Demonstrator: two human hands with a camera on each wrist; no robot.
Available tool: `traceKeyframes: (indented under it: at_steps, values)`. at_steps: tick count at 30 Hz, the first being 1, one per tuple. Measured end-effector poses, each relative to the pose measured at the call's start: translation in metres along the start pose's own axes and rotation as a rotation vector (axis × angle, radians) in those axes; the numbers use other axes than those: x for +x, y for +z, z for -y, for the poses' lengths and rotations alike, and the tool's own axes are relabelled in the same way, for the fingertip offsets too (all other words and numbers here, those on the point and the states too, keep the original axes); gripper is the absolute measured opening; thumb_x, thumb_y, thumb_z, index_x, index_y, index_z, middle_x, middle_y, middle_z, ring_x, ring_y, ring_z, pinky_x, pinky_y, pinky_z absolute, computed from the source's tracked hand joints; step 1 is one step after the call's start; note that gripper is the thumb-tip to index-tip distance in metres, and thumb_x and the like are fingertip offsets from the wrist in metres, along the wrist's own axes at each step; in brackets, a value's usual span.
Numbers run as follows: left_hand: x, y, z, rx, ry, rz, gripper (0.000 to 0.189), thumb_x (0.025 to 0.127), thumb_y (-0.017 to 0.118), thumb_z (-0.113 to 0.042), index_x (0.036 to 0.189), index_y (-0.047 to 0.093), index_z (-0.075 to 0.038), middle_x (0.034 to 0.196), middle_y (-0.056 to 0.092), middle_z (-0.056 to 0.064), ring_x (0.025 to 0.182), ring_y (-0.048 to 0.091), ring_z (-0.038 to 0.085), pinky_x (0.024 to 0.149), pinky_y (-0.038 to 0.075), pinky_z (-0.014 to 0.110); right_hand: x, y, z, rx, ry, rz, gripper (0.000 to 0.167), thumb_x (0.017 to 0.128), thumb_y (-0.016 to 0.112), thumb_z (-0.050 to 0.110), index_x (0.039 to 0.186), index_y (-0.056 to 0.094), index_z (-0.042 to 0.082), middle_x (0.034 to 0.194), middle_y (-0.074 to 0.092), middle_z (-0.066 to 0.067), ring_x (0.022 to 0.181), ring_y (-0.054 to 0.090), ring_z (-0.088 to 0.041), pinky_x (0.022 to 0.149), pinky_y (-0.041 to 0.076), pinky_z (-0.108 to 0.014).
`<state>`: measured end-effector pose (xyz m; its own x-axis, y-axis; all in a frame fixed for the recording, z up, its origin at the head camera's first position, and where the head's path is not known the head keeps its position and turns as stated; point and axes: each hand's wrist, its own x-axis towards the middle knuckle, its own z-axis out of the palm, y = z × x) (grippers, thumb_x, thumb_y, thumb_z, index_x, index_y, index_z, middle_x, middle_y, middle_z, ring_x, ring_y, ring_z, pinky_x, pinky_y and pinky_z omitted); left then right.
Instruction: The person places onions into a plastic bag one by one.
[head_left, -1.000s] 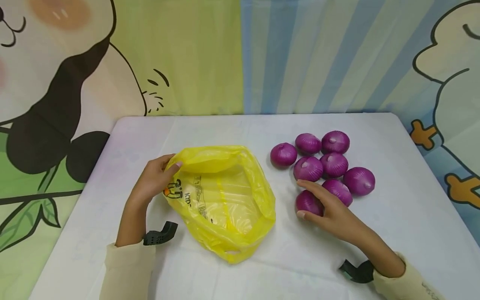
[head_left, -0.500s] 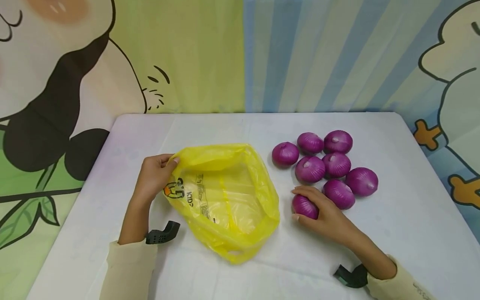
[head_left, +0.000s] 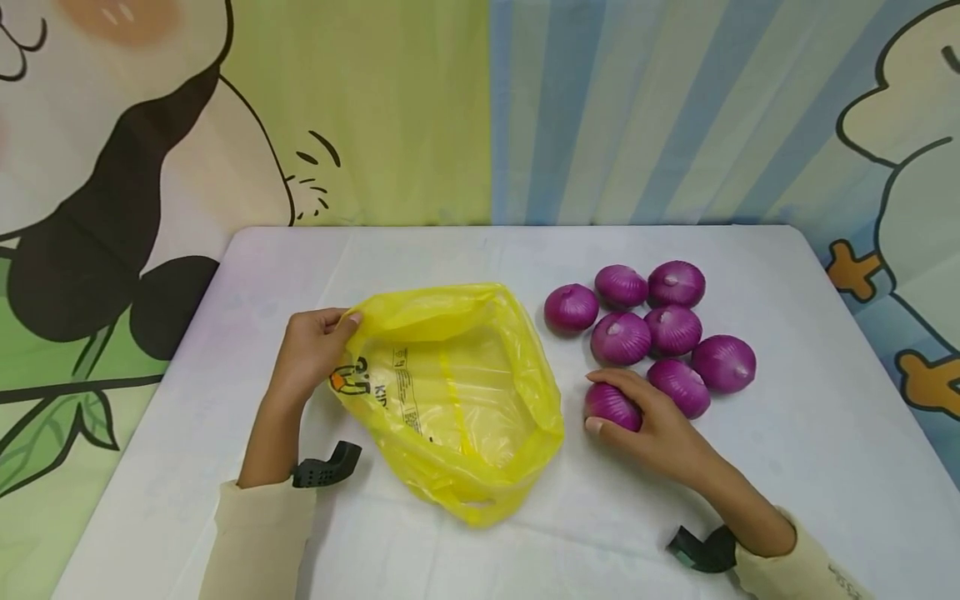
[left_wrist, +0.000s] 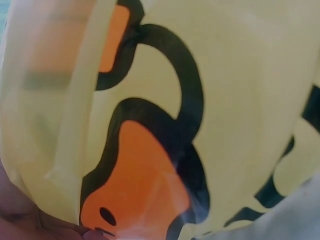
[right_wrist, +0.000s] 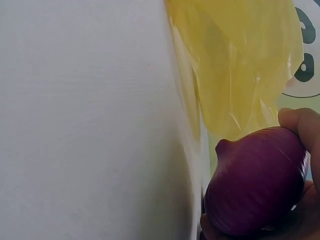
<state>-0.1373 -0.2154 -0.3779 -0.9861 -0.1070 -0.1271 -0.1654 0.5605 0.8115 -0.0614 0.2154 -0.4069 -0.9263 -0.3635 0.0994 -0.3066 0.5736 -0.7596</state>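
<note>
A yellow plastic bag (head_left: 480, 392) lies with its mouth spread wide, and its inside shows in the head view. My left hand (head_left: 311, 354) pinches the bag's left rim between thumb and fingers. In the left wrist view the printed bag wall (left_wrist: 240, 90) fills most of the picture. To the right of the bag, my right hand (head_left: 660, 425) grips a purple onion (head_left: 611, 405), thumb on the near side and fingers on the far side. The right wrist view shows this onion (right_wrist: 255, 180) with its pointed tip toward the bag.
Several more purple onions, among them a large one (head_left: 723, 364) and a far one (head_left: 677, 283), sit grouped beyond the right hand. Everything rests on a white-covered table (head_left: 420, 258). A cartoon-printed curtain (head_left: 375, 108) hangs behind the table's far edge.
My right hand has closed around the nearest onion and drawn it slightly away from the neighbouring one. The left hand keeps its hold on the bag's rim.
</note>
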Motion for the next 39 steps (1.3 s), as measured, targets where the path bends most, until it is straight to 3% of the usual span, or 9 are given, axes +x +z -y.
traceKeyframes:
  at_steps: [3,10,15,19,23,28,32,39]
  values:
    - [0.000,0.001,-0.001,0.006,-0.007,0.004,0.050,0.098,0.055,-0.042,0.122,0.066,0.001,0.098,0.071,0.015,0.078,0.066,0.022,0.064,0.052,0.028,0.002,-0.003,0.003,0.006,0.001,-0.007,0.055,0.084,0.078,0.022,0.134,0.056,0.013,0.131,0.056,0.002,0.119,0.051,-0.019,0.090,0.050,-0.041]
    - [0.000,0.003,-0.001,0.033,-0.013,0.011,0.050,0.098,0.055,-0.043,0.122,0.066,-0.001,0.098,0.071,0.014,0.080,0.065,0.022,0.067,0.051,0.031,0.011,-0.014,0.014,0.029,-0.009,-0.014,0.057,0.086,0.077,0.022,0.138,0.054,0.022,0.136,0.053,0.002,0.123,0.049,-0.021,0.088,0.051,-0.043]
    - [0.001,0.004,0.001,0.037,-0.014,0.012,0.051,0.098,0.055,-0.045,0.122,0.067,-0.001,0.098,0.072,0.013,0.081,0.065,0.022,0.070,0.050,0.032,0.020,-0.019,0.020,0.073,-0.039,-0.026,0.056,0.086,0.076,0.016,0.137,0.054,0.022,0.133,0.056,0.001,0.116,0.053,-0.019,0.084,0.053,-0.038]
    - [0.001,0.004,0.001,0.031,-0.018,0.018,0.052,0.097,0.055,-0.045,0.122,0.067,-0.001,0.097,0.072,0.013,0.080,0.064,0.022,0.068,0.050,0.032,0.030,-0.025,0.027,0.101,-0.053,-0.030,0.054,0.087,0.074,0.013,0.137,0.055,0.020,0.129,0.057,-0.001,0.109,0.056,-0.019,0.080,0.054,-0.033]
    - [0.001,0.005,0.001,0.026,-0.019,0.019,0.051,0.097,0.055,-0.046,0.119,0.068,-0.002,0.094,0.071,0.013,0.077,0.063,0.023,0.066,0.049,0.032,0.042,-0.032,0.034,0.109,-0.073,-0.049,0.052,0.087,0.073,0.012,0.136,0.056,0.018,0.133,0.054,0.000,0.111,0.055,-0.019,0.080,0.053,-0.028]
    - [0.002,0.007,0.001,0.028,-0.027,0.025,0.052,0.097,0.055,-0.047,0.119,0.069,-0.002,0.095,0.072,0.013,0.078,0.064,0.022,0.065,0.049,0.032,0.056,-0.038,0.046,0.126,-0.080,-0.058,0.052,0.088,0.073,0.013,0.136,0.056,0.023,0.137,0.051,0.002,0.113,0.056,-0.022,0.082,0.053,-0.033]
    - [0.001,0.007,-0.001,0.029,-0.029,0.019,0.053,0.096,0.056,-0.048,0.118,0.069,-0.002,0.096,0.072,0.013,0.080,0.065,0.022,0.067,0.050,0.032,0.064,-0.036,0.055,0.163,-0.050,-0.036,0.052,0.089,0.072,0.018,0.137,0.055,0.026,0.135,0.052,0.003,0.112,0.056,-0.024,0.080,0.054,-0.038]
    - [-0.001,0.007,-0.003,0.008,-0.009,0.021,0.052,0.097,0.056,-0.047,0.118,0.069,-0.001,0.098,0.072,0.014,0.080,0.066,0.021,0.066,0.051,0.028,0.079,-0.025,0.070,0.305,-0.063,0.042,0.051,0.090,0.072,0.017,0.137,0.054,0.024,0.127,0.055,0.001,0.103,0.061,-0.022,0.078,0.055,-0.034]
